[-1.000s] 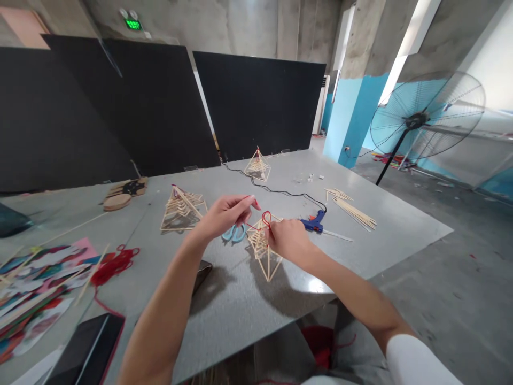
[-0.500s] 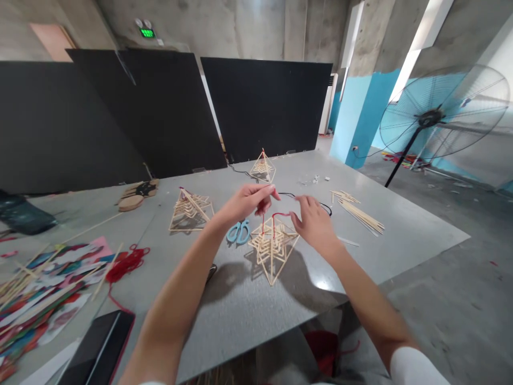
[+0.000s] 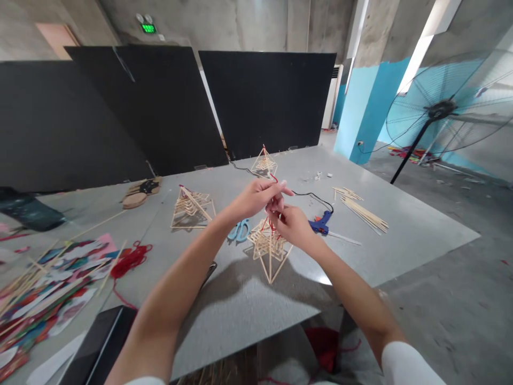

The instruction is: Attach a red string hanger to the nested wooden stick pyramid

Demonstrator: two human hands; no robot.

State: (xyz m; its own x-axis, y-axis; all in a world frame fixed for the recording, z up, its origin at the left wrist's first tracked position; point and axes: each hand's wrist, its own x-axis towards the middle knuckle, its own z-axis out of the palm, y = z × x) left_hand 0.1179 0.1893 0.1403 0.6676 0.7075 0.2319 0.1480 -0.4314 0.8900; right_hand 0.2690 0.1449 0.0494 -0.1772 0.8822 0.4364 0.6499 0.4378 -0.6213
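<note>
A pyramid-shaped frame of thin wooden sticks [image 3: 271, 256] rests on the table below my hands, with red yarn [image 3: 273, 223] rising from its top. My left hand [image 3: 266, 193] is closed on the yarn above the frame, and a loose red end sticks up past its fingers. Touching it from the right, my right hand [image 3: 290, 222] pinches the yarn too; its fingertips are partly hidden. Light blue scissors [image 3: 239, 231] lie just left of the frame. To the right of my right hand is a blue hot glue gun [image 3: 321, 223] with a black cord.
Two more stick pyramids stand at the left [image 3: 191, 208] and the back [image 3: 264, 162]. Loose sticks [image 3: 364, 213] lie at the right. At left are red yarn [image 3: 130, 261], colourful paper scraps [image 3: 52, 283] and a black box [image 3: 98, 342]. A large fan [image 3: 441, 109] stands beyond the table.
My right hand has moved left and in to meet my left hand over the stick frame, bringing the yarn ends together. The glue gun, hidden before, now shows.
</note>
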